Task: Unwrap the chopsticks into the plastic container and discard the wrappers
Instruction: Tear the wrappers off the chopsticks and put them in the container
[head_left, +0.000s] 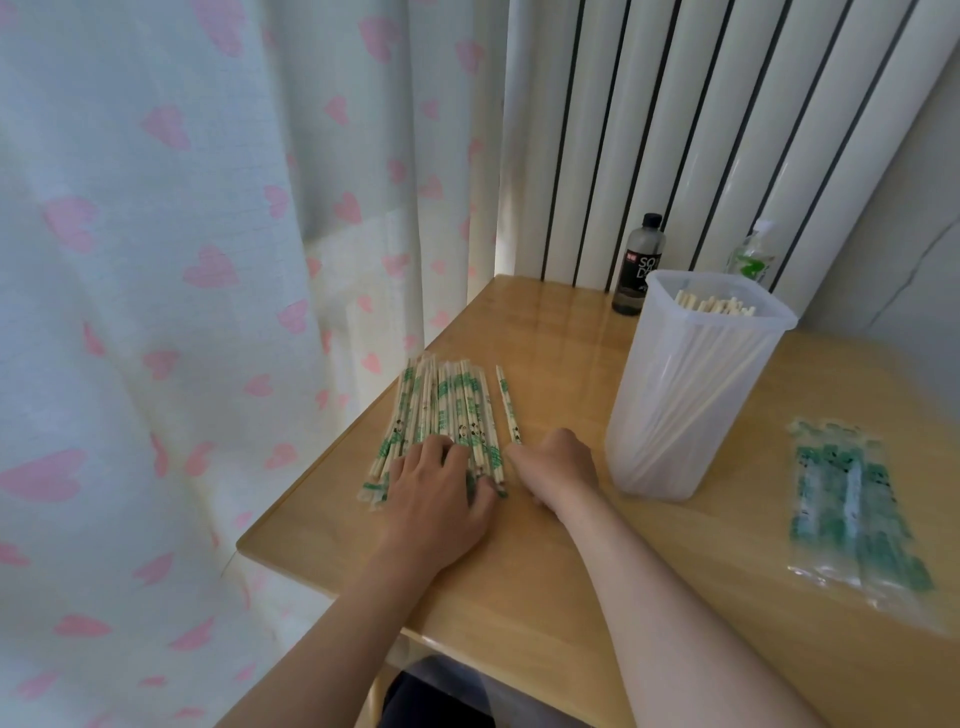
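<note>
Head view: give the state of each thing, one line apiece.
plastic container: upright, lidless, holding bare chopsticks.
wrapped chopsticks pile: still wrapped, fanned out.
single wrapped pair: lying apart, beside pile.
empty wrappers: lying flat.
dark bottle: upright, capped.
left hand: flat on pile.
right hand: by single pair; grip hidden.

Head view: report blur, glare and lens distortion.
In the head view, the empty wrappers at right are smeared by blur; the wrapped chopsticks look fairly sharp; soft glare streaks the table near the dark bottle; the wide lens makes the radiator pipes fan out and lean; daylight glows through the curtain.
</note>
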